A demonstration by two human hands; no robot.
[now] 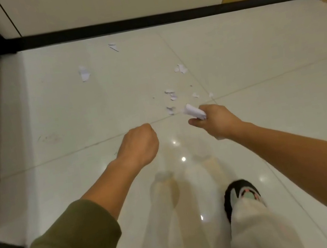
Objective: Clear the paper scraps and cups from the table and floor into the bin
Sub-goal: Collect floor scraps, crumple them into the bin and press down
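Head view, looking down at a tiled floor (232,50). The right hand (216,121) was clamped on a wad of white paper (195,112), which stuck out ahead of the grip toward the scatter. The left hand (140,145) was curled into a loose fist just beside the right; its fingers were turned away from the camera, so whether it held anything could not be told. Loose scraps lay on the floor beyond the right grip: a small cluster (170,95) just ahead of the wad, one piece (170,110) nearly touching its tip in the view, another scrap (180,68) farther out, and two more well ahead and to the left of the grip, a larger piece (84,73) and a far sliver (113,47) near the dark skirting (140,23). No cups, bench or bin were in view. Judgement: the floor-gathering step was in hand and only partly done. The next move probably called for bending down to the nearest cluster, pinching scraps with free fingers without dropping the wad, then working outward.
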